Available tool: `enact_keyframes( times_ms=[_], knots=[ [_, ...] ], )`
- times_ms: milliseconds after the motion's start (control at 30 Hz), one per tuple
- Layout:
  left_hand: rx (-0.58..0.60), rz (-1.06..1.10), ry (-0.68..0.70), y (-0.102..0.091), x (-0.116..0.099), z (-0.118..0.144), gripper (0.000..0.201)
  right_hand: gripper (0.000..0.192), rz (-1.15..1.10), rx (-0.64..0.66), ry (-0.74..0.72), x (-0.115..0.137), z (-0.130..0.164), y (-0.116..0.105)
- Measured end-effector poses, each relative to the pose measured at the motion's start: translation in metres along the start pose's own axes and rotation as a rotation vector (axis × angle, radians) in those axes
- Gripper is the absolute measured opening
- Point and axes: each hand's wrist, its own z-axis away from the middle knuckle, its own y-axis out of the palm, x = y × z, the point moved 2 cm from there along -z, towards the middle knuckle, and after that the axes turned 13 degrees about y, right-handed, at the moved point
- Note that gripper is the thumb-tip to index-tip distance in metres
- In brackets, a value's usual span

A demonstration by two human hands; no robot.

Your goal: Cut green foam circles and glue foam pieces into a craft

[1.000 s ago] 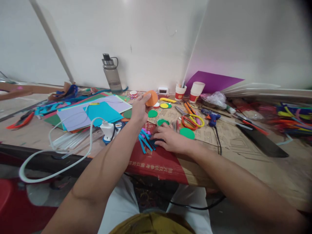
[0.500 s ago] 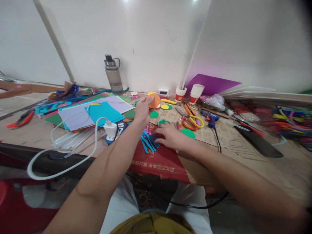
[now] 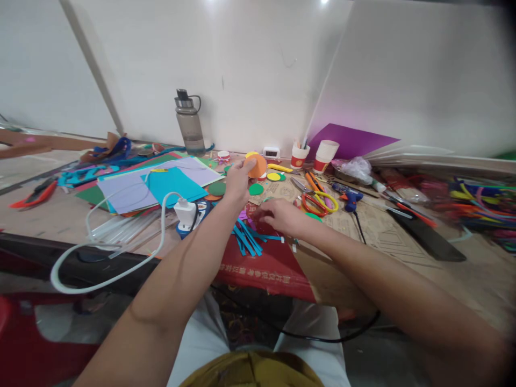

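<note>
The orange disc (image 3: 259,167) is being pinched by the left hand (image 3: 238,185), front-right of the water bottle (image 3: 191,129); farther front-right of it, the right hand (image 3: 282,216) is curling, whether around anything I cannot tell. White panels (image 3: 250,70) are rising behind the bottle. Front-right of it, red cardboard (image 3: 266,269) is bearing white Chinese characters at the worktop's (image 3: 36,215) front edge; brown cardboard (image 3: 403,247) is stretching farther right.

A white wall (image 3: 250,64) is spanning the upper frame, with a grey strip (image 3: 88,59) slanting down at upper left and a thin seam (image 3: 331,67) running down right of centre. Two bright spots of light (image 3: 324,2) are glowing at the top edge. A long table (image 3: 44,217) is stretching across the middle; red plastic furniture (image 3: 36,360) is standing at lower left, and grey floor (image 3: 374,357) is showing at lower right.
</note>
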Motion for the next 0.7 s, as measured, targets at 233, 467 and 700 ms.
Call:
enact_keyframes(
  times_ms=[233, 467, 700],
  knots=[
    [-0.015, -0.013, 0.000, 0.000, -0.002, 0.001, 0.017, 0.033, 0.245, 0.099, -0.195, 0.008, -0.012, 0.009],
    [-0.001, -0.014, -0.005, -0.001, -0.001, 0.001, 0.016, 0.023, 0.468, 0.147, -0.244, 0.016, -0.019, 0.005],
    [0.000, -0.001, -0.011, -0.002, 0.001, 0.000, 0.016, 0.019, 0.415, 0.213, -0.199, 0.010, -0.024, 0.004]
  ],
)
